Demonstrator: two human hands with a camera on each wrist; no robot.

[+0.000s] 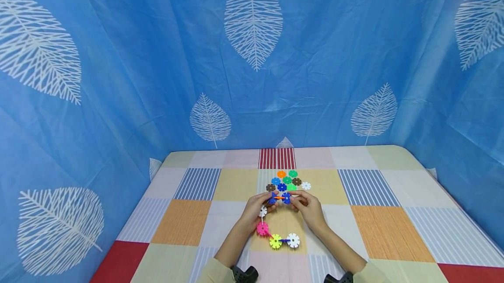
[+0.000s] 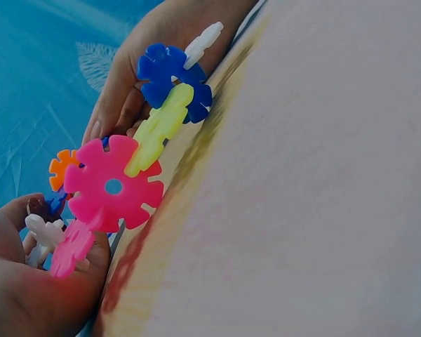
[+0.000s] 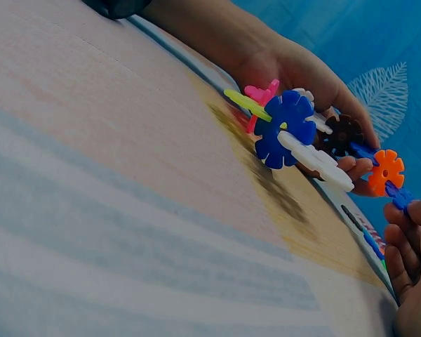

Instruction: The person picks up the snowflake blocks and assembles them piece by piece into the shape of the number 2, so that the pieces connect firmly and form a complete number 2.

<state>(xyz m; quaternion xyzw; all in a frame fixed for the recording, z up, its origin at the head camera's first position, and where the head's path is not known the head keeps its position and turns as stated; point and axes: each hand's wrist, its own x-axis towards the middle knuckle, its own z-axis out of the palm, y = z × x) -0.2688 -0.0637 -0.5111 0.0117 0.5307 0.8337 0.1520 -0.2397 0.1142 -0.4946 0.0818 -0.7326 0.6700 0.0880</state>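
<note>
Both hands hold one curved chain of notched, flower-shaped plastic discs. My left hand (image 1: 249, 211) grips its upper left part, pinching a blue disc (image 3: 365, 152) near a brown disc (image 3: 342, 135). A second blue disc (image 3: 400, 196) is pinched in the fingertips of my right hand (image 1: 311, 213). Between the two blue discs sits an orange disc (image 3: 387, 173), slotted into both. Down from the left hand the chain runs through a white disc (image 1: 263, 211), pink discs (image 2: 114, 184), a yellow disc (image 1: 275, 242) and a blue one (image 2: 174, 83) to an end white disc (image 1: 293, 240).
Beyond the hands lie several loose discs, among them an orange one (image 1: 281, 174), a green one (image 1: 293, 173), a brown one (image 1: 297, 181) and a white one (image 1: 306, 185). A patchwork cloth (image 1: 236, 186) covers the table. Blue leaf-print curtains (image 1: 307, 77) enclose it.
</note>
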